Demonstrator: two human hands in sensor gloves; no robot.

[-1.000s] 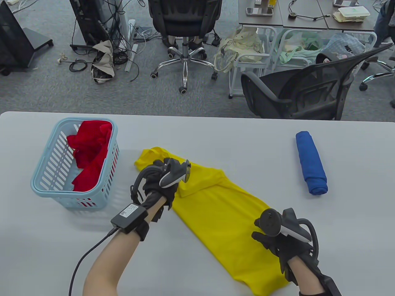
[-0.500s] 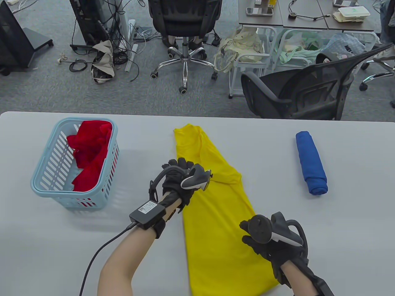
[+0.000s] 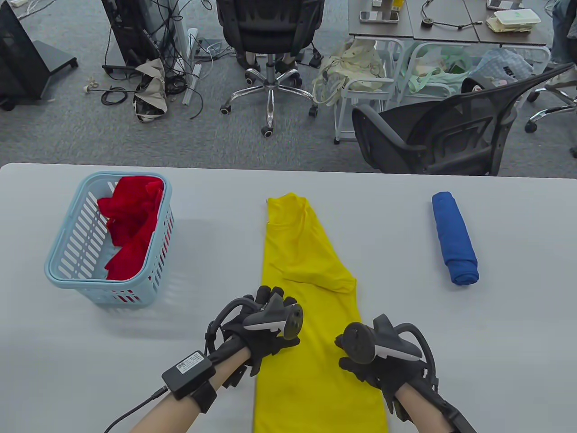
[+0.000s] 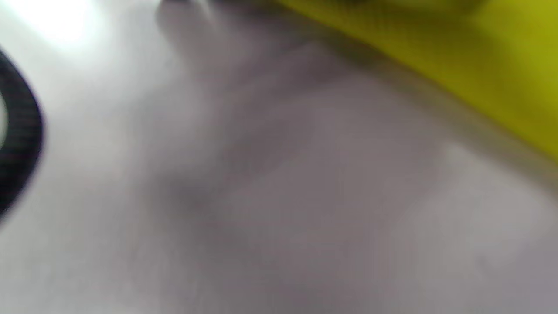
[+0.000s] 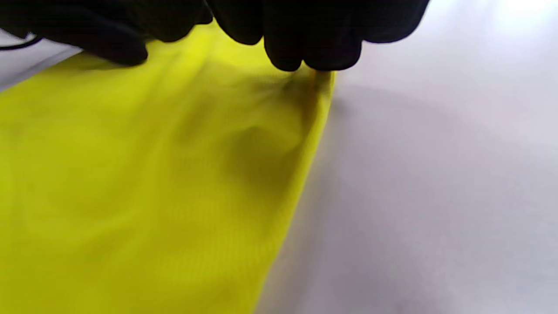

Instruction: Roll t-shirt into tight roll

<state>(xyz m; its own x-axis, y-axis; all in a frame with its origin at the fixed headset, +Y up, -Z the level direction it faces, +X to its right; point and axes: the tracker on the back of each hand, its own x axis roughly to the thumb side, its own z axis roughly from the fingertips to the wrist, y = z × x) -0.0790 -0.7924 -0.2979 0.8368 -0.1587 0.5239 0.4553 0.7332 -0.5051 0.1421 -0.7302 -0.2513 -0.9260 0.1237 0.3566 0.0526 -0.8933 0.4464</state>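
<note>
The yellow t-shirt (image 3: 306,270) lies folded into a long narrow strip, running from the middle of the white table (image 3: 496,343) to its near edge. One sleeve fold sticks out on the right side. My left hand (image 3: 266,327) rests on the strip's left edge, near the front. My right hand (image 3: 360,356) is on the strip's right edge. In the right wrist view its fingers (image 5: 314,52) grip that edge of the shirt (image 5: 152,183). The left wrist view is blurred and shows only table and a band of the shirt (image 4: 479,65).
A light blue basket (image 3: 67,266) with a red garment (image 3: 130,225) stands at the left. A rolled blue t-shirt (image 3: 454,238) lies at the right. Office chairs and clutter are beyond the far table edge.
The shirt has swung from a diagonal to lie straight, away from me. My left hand slid back along its left edge towards me. My right hand moved slightly left with the right edge.
</note>
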